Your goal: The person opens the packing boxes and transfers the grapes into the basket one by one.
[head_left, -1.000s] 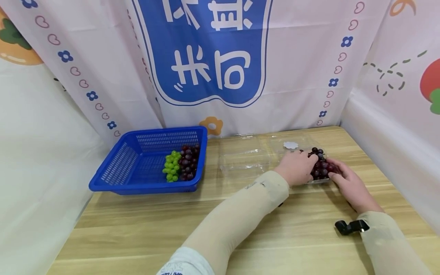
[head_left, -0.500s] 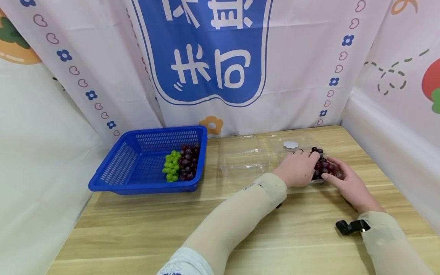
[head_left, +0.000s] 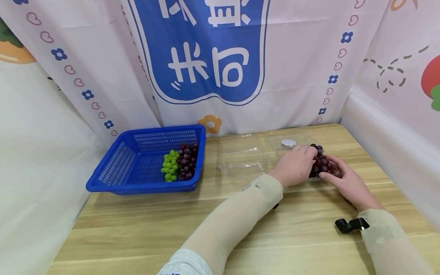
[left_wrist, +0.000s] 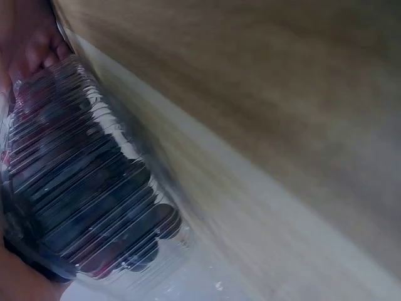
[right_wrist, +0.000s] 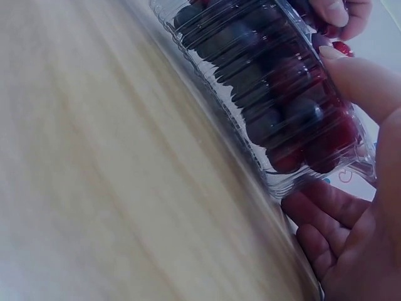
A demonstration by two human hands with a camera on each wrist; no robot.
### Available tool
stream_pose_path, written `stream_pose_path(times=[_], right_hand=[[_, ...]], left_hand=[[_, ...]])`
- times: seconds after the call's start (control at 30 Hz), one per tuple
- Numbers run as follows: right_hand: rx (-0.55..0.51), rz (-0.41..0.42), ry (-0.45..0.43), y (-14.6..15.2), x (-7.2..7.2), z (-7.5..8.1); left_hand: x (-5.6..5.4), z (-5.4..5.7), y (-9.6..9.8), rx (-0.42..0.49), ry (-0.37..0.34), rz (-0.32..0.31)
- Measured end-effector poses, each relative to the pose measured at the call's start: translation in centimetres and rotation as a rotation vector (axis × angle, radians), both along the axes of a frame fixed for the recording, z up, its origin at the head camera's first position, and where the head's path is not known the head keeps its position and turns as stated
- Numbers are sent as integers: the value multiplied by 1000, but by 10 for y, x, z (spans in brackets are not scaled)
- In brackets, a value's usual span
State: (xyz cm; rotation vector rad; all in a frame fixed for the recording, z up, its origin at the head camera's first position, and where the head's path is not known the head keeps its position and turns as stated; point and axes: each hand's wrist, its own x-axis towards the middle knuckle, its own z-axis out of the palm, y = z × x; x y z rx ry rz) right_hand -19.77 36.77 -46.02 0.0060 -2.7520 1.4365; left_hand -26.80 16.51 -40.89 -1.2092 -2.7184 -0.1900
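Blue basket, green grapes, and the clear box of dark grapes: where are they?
blue basket (head_left: 117, 168), head view, left wall.
green grapes (head_left: 169, 167), head view, bunch's middle.
clear box of dark grapes (right_wrist: 276, 94), right wrist view, ribbed side.

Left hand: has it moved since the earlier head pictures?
Barely: the left hand still grips the clear tray of dark grapes, beside the white sticker as before.

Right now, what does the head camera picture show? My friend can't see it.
Two hands, the left hand and the right hand, hold a clear plastic box of dark red grapes on a wooden table. To the left, a blue basket holds green grapes and more dark grapes.
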Motion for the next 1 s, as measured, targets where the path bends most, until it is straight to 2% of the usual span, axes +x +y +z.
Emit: stream_pose_path(times=[0.17,0.27,0.4,0.57,0.77,0.87,1.0], right_hand=[[19,4,-1,-1,-1,2],[55,7,3,0,-2,2],[88,16,10,2,-3,0],[75,21,8,3,-3,-3],[71,14,-7,4,-3,-4],[86,12,-1,4,-3,-5],[100,12,1,3,-2,-7]], left_hand=[[-1,3,-5,111,-12,41],[-3,6,-5,180,-55,91],[-5,11,-5,239,-138,95],[-7,11,-6,210,-224,52],[-9,14,-6,194,-262,51],[-7,14,-3,166,-239,33],[-3,13,1,42,-162,59]])
